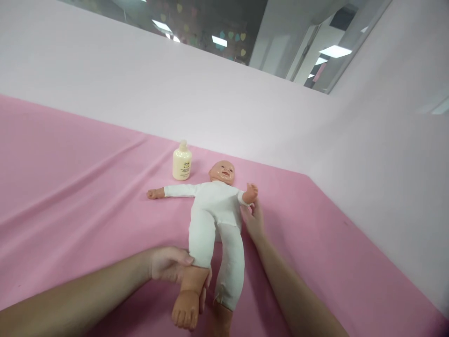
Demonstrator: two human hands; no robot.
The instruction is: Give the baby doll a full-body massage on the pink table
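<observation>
A baby doll (pixel 220 206) with a white cloth body lies on its back on the pink surface, its head toward the wall. My left hand (pixel 171 263) is wrapped round its lower leg on the left side, just above the bare foot, with the thumb on top and the fingers underneath. My right hand (pixel 253 220) is at the doll's arm on the right side, thumb and fingers around it below the doll's small hand; part of my fingers is hidden behind that arm. The doll's other arm stretches out to the left.
A cream-coloured pump bottle (pixel 182 163) with dark print stands upright left of the doll's head. Pink cloth (pixel 87 187) with creases covers the surface. White walls (pixel 157 93) rise behind and at the right, and a window (pixel 210 28) with reflected lights is above.
</observation>
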